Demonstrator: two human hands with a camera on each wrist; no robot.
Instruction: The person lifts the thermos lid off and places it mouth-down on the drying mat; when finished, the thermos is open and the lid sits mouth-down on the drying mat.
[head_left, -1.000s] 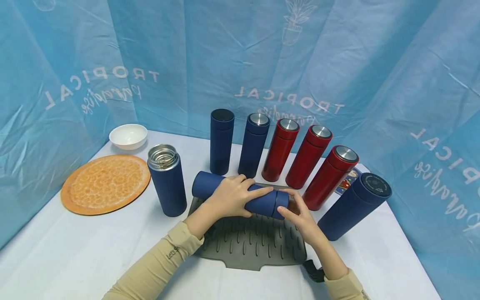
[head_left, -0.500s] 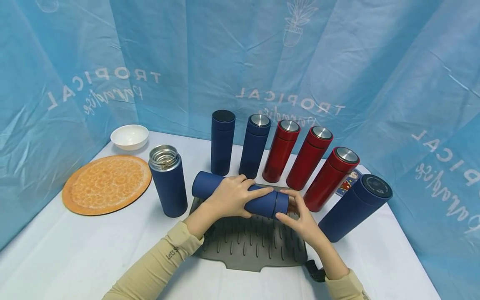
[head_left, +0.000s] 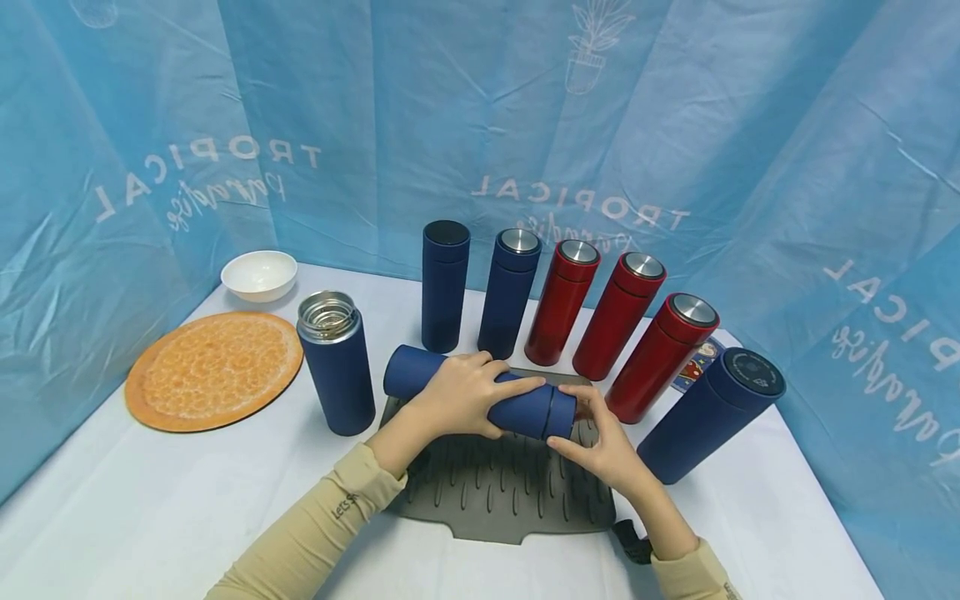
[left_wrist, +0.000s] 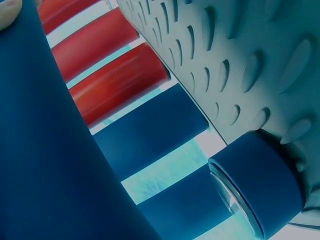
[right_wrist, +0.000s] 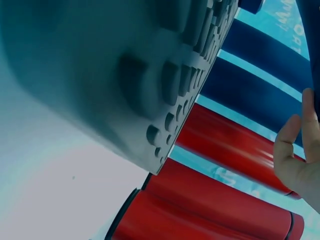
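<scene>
A blue thermos [head_left: 522, 408] lies on its side above the grey ridged mat [head_left: 498, 492]. My left hand [head_left: 461, 393] grips its body from above, the fingers wrapped over the far side. At the thermos's right end, my right hand [head_left: 603, 442] holds the blue lid [head_left: 561, 414] between thumb and fingers. A thin dark line parts lid from body. In the left wrist view the thermos [left_wrist: 65, 150] fills the left side, and a loose blue lid [left_wrist: 265, 180] lies on the mat. The right wrist view shows the right hand [right_wrist: 302, 155] at the edge of the thermos.
An open blue thermos [head_left: 337, 375] stands left of the mat. Behind and right stand several capped thermoses, red [head_left: 619, 317] and blue [head_left: 444, 287], including a nearer blue one [head_left: 701, 421]. A white bowl [head_left: 258, 277] and an orange round mat [head_left: 213, 371] lie left; a black object [head_left: 632, 542] sits right.
My right thumb and fingers have shifted slightly left around the lid, which has turned or tilted a little. My left hand keeps its grip in nearly the same place.
</scene>
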